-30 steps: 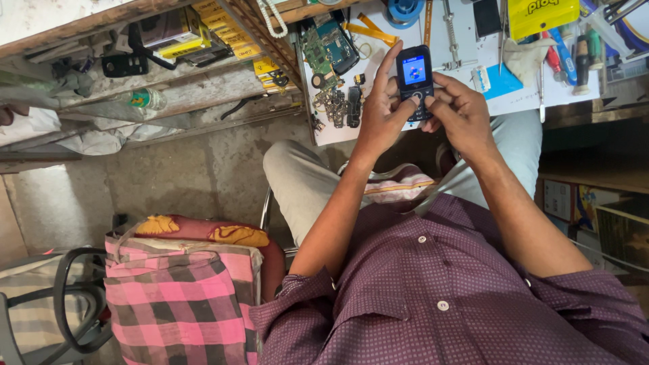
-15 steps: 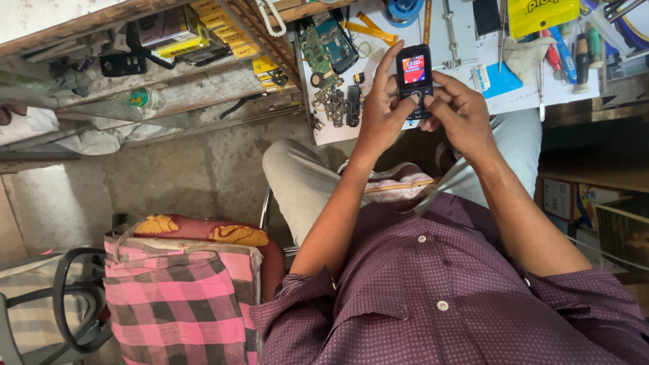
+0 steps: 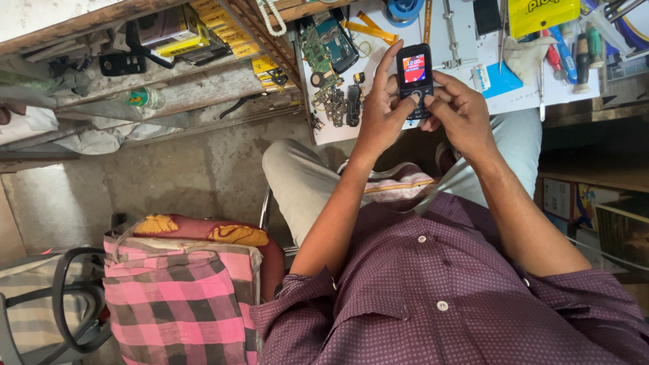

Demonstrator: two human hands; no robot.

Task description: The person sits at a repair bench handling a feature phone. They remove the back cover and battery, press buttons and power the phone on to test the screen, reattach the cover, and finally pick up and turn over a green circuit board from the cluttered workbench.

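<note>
keypad phone (image 3: 414,78): lower half hidden by hands | yellow packet (image 3: 541,13): cut off

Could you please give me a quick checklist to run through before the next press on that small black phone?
1. Phone screen lit: ok, it glows red and white.
2. Left hand steadying the phone: ok, its fingers wrap the left edge.
3. Right hand on the keypad: ok, thumb rests on the keys.
4. Which key lies under the thumb: cannot tell, the thumb hides it.
5. Phone held over the white work surface: ok.
6. Loose parts kept apart from the hands: ok, they lie left of the left hand.
</note>
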